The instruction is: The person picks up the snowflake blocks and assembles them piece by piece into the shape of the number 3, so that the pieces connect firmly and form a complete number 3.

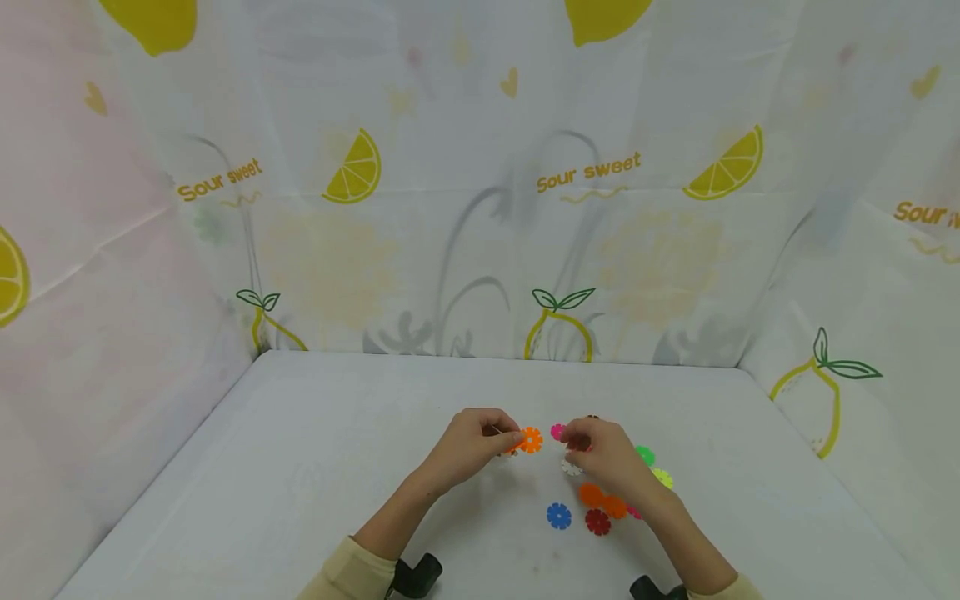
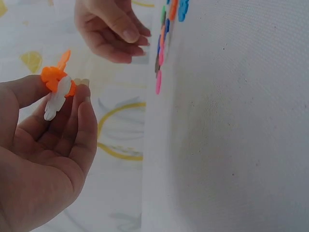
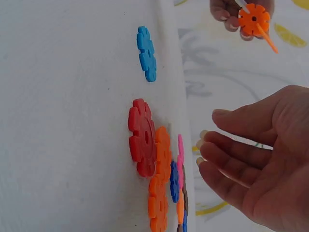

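Note:
My left hand (image 1: 467, 448) pinches a small cluster of notched plastic snowflake discs between thumb and fingers. In the left wrist view the cluster shows orange discs (image 2: 52, 78) slotted together with a white disc (image 2: 57, 100). My right hand (image 1: 609, 454) hovers over the loose discs to the right, fingers loosely bent and thumb apart. Nothing is in its grasp in the right wrist view. Below it lie a red disc (image 3: 142, 137), orange discs (image 3: 158, 203) and a blue disc (image 3: 175, 181). A pink disc (image 1: 557, 432) lies just left of its fingertips in the head view.
A lighter blue disc (image 1: 558, 516) lies at the near side of the loose discs. Green (image 1: 646, 455) and yellow-green (image 1: 663, 477) discs are right of the right hand. The white table (image 1: 315, 467) is bordered by lemon-printed cloth (image 1: 465, 250) at the back and sides.

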Demonstrator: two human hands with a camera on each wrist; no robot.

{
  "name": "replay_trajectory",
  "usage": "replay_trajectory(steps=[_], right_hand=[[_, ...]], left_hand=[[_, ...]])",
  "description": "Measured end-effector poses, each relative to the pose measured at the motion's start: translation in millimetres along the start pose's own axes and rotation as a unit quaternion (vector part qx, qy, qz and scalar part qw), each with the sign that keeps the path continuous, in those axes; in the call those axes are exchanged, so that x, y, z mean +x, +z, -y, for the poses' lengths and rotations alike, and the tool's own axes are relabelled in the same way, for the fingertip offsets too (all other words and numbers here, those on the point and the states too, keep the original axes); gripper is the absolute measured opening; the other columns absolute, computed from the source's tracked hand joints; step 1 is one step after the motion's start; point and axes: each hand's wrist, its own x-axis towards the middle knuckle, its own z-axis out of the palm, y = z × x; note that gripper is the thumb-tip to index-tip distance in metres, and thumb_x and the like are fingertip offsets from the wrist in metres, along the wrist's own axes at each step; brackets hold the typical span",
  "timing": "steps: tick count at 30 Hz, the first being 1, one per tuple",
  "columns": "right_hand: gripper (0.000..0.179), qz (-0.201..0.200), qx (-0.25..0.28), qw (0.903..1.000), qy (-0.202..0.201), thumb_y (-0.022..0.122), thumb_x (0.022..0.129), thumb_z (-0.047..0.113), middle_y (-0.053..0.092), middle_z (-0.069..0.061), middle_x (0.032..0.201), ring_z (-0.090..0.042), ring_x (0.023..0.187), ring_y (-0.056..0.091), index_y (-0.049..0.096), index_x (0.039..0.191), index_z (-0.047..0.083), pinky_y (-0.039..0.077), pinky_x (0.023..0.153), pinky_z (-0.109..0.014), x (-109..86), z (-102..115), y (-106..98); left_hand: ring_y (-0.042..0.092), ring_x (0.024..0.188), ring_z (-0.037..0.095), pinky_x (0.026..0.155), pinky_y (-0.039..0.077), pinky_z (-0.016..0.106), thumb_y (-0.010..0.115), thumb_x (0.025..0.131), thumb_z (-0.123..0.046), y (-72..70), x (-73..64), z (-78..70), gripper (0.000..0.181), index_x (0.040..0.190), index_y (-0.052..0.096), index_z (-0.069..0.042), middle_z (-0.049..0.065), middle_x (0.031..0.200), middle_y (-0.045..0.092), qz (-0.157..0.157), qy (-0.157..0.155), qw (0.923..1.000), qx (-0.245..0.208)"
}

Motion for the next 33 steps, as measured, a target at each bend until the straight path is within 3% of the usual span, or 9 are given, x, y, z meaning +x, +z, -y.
replay_trajectory(steps=[5, 11, 15, 23, 29, 33], right_hand=[[0.020, 0.015, -0.042, 0.9989, 0.014, 0.075, 0.081, 0.001, 0.065, 0.000, 0.089, -0.014, 0.082, 0.056, 0.072, 0.098, 0.010, 0.056, 0.073, -0.029, -0.2, -4.7, 4.3], [0.025, 0.034, -0.045, 0.9979, 0.034, 0.075, 0.077, -0.003, 0.064, 0.000, 0.093, -0.016, 0.088, 0.057, 0.071, 0.096, 0.013, 0.058, 0.078, -0.035, -2.6, -6.9, 6.5], [0.026, 0.038, -0.045, 0.9977, 0.033, 0.075, 0.076, -0.006, 0.062, 0.000, 0.091, -0.017, 0.087, 0.056, 0.071, 0.094, 0.013, 0.058, 0.075, -0.034, -2.4, -6.7, 7.5], [0.026, 0.047, -0.043, 0.9972, 0.040, 0.076, 0.076, -0.006, 0.058, -0.001, 0.087, -0.017, 0.084, 0.053, 0.071, 0.092, 0.013, 0.054, 0.069, -0.029, -1.8, -6.1, 9.9], [0.018, 0.053, -0.049, 0.9970, 0.028, 0.075, 0.078, -0.003, 0.057, 0.000, 0.083, -0.016, 0.081, 0.051, 0.071, 0.085, 0.013, 0.051, 0.071, -0.030, -2.0, -5.7, 10.3], [0.020, 0.066, -0.062, 0.9958, 0.011, 0.078, 0.079, 0.005, 0.059, 0.003, 0.090, -0.014, 0.085, 0.053, 0.072, 0.095, 0.016, 0.052, 0.075, -0.030, -1.2, -4.6, 12.6]], left_hand=[[0.066, 0.083, 0.032, 0.073, 0.054, 0.035, 0.068, 0.093, -0.029, -0.4, -0.4, 0.8, 0.017, 0.092, 0.073, -0.013, 0.003, 0.084, 0.072, -0.001, 0.005, 1.0000, -0.001], [0.067, 0.085, 0.035, 0.074, 0.056, 0.037, 0.068, 0.093, -0.028, -0.8, -0.9, 0.7, 0.017, 0.092, 0.074, -0.012, 0.003, 0.085, 0.072, -0.002, 0.011, 0.9999, -0.006], [0.067, 0.087, 0.036, 0.075, 0.056, 0.041, 0.068, 0.093, -0.029, -0.8, -1.0, 0.2, 0.017, 0.092, 0.074, -0.013, 0.003, 0.085, 0.073, 0.000, 0.010, 0.9999, -0.006], [0.066, 0.087, 0.035, 0.070, 0.052, 0.027, 0.067, 0.094, -0.028, -0.6, -1.5, -1.1, 0.016, 0.093, 0.074, -0.013, 0.002, 0.085, 0.072, -0.001, 0.006, 1.0000, 0.003], [0.066, 0.085, 0.033, 0.070, 0.052, 0.027, 0.067, 0.094, -0.028, -0.4, -0.9, 0.0, 0.016, 0.092, 0.074, -0.013, 0.002, 0.085, 0.072, -0.003, 0.006, 0.9999, 0.007], [0.067, 0.084, 0.031, 0.070, 0.052, 0.028, 0.067, 0.094, -0.028, -0.4, -0.4, 1.1, 0.016, 0.092, 0.074, -0.013, 0.001, 0.085, 0.072, -0.005, 0.005, 0.9999, 0.008]])
